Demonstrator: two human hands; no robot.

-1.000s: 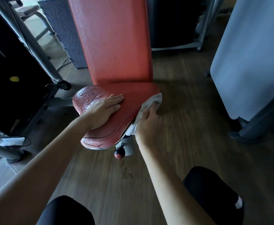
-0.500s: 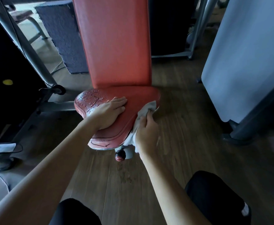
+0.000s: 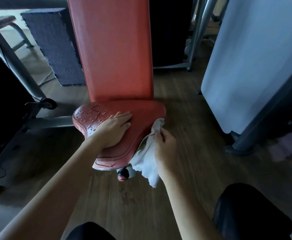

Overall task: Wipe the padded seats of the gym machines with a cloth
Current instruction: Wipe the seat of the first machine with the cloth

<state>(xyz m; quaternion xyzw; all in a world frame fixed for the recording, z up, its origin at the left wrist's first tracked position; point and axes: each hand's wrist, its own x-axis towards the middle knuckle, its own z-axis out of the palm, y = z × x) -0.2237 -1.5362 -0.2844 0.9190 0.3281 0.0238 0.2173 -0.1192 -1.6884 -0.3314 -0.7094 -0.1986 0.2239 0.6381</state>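
Note:
A red padded seat point(image 3: 145, 113) sits low in front of me, with a tall red backrest point(image 3: 114, 49) rising behind it. Water drops cover the seat's left part. My left hand point(image 3: 115, 129) lies flat on the seat's top with straight fingers. My right hand point(image 3: 164, 146) grips a white cloth point(image 3: 147, 160) against the seat's right side edge. The cloth's upper end touches the right rim and its lower end hangs below the seat.
A red and black knob point(image 3: 123, 175) sticks out under the seat's front. A grey machine frame point(image 3: 20, 70) stands at the left, a pale panel point(image 3: 252, 63) on a dark base at the right. A dark mat point(image 3: 55, 45) leans behind. My knees show at the bottom over wooden floor point(image 3: 202, 153).
My right hand has slid the cloth back along the seat's right edge toward me, and more cloth now hangs loose. My left hand stays flat on the seat. The view has moved closer.

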